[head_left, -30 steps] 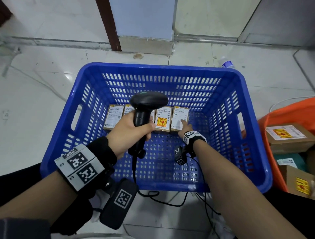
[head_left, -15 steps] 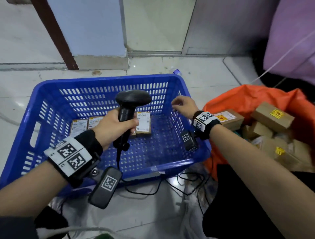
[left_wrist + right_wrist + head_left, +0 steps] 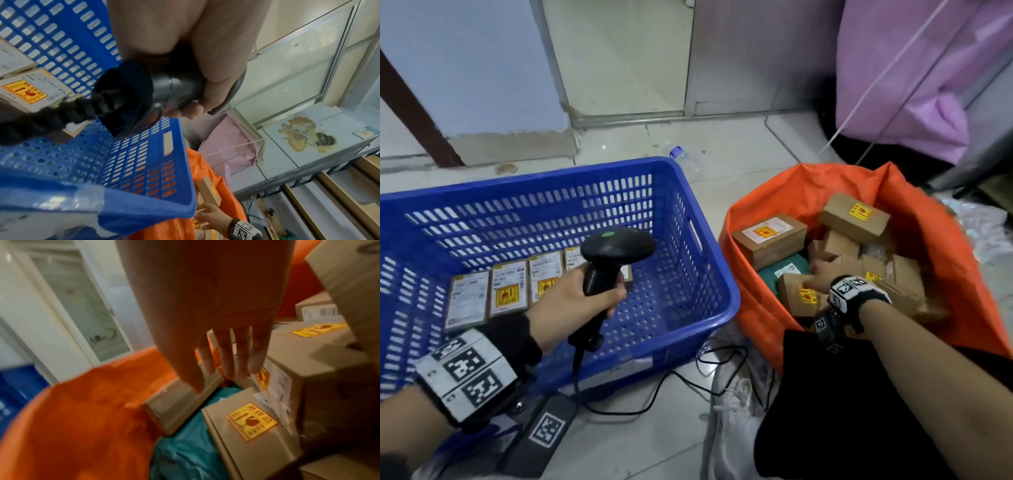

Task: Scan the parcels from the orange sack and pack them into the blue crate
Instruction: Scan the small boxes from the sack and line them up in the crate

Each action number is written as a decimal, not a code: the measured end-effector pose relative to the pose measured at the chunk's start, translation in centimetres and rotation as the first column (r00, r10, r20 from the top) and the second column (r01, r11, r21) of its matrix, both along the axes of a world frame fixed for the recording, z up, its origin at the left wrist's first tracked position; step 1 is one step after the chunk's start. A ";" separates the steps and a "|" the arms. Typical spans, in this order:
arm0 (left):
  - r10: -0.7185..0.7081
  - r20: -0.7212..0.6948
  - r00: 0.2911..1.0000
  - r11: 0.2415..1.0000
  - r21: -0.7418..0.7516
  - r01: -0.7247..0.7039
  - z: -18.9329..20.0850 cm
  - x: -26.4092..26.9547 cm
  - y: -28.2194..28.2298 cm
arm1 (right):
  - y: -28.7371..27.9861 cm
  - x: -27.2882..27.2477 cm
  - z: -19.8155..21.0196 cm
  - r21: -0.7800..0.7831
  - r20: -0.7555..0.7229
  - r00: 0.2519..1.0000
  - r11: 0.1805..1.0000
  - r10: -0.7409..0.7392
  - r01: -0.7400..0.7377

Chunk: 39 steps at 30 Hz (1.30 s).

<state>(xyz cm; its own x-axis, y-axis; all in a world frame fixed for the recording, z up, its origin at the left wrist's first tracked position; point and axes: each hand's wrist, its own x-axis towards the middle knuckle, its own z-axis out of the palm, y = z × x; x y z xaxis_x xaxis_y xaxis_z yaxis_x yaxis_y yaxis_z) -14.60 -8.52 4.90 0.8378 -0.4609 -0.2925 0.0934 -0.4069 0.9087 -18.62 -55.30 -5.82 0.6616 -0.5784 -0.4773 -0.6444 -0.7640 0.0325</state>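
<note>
Blue crate (image 3: 698, 240) on the floor, left side. A row of four small parcels (image 3: 508, 291) lies label-up along its far wall; the rest of the crate bottom is bare. Judged from that, packing is at an early stage.

Left hand (image 3: 571, 301) is wrapped around the handle of a black scanner (image 3: 613, 253), held over the crate, cord trailing down to the floor.

Right of the crate, touching or just beside it, the orange sack (image 3: 784, 202) stands open with many cardboard boxes and a teal bag (image 3: 185, 451) inside. Most of the load remains to be scanned.

Right hand (image 3: 816, 274) is inside the sack, fingers (image 3: 226, 356) straight and spread, reaching down among the boxes; it grips nothing. Likely step: picking the next parcel.

Floor is pale glossy tile (image 3: 619, 445). A clear bottle (image 3: 683, 161) lies behind the crate. Pale wall and a door frame at the back; pink plastic sheeting (image 3: 914, 85) hangs at far right.
</note>
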 end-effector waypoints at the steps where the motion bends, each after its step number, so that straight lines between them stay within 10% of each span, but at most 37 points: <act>1: -0.015 -0.016 1.000 1.000 0.013 0.015 -0.2 -0.2 -0.2 | 0.2 0.0 -0.9 0.008 -0.027 1.000 1.000 0.003 -0.003; 9: -0.064 -0.022 0.998 0.998 0.027 0.065 -0.3 -0.6 -1.5 | 0.6 0.1 -6.7 -0.088 -0.097 0.934 0.932 0.344 -0.352; 22: 0.014 -0.100 0.995 1.000 0.027 -0.012 -1.5 0.2 -1.2 | 1.1 1.1 -7.1 -0.133 -0.275 0.851 0.859 0.447 -0.494; 33: -0.018 -0.079 0.997 1.000 -0.014 0.017 -0.3 0.0 -1.0 | 1.3 2.1 -5.1 0.062 -0.027 0.913 0.912 0.407 -0.404; 39: -0.017 -0.046 0.999 1.000 -0.027 0.016 0.3 -0.4 -0.6 | -2.3 2.1 -1.3 -0.264 0.066 0.995 0.960 -0.077 0.092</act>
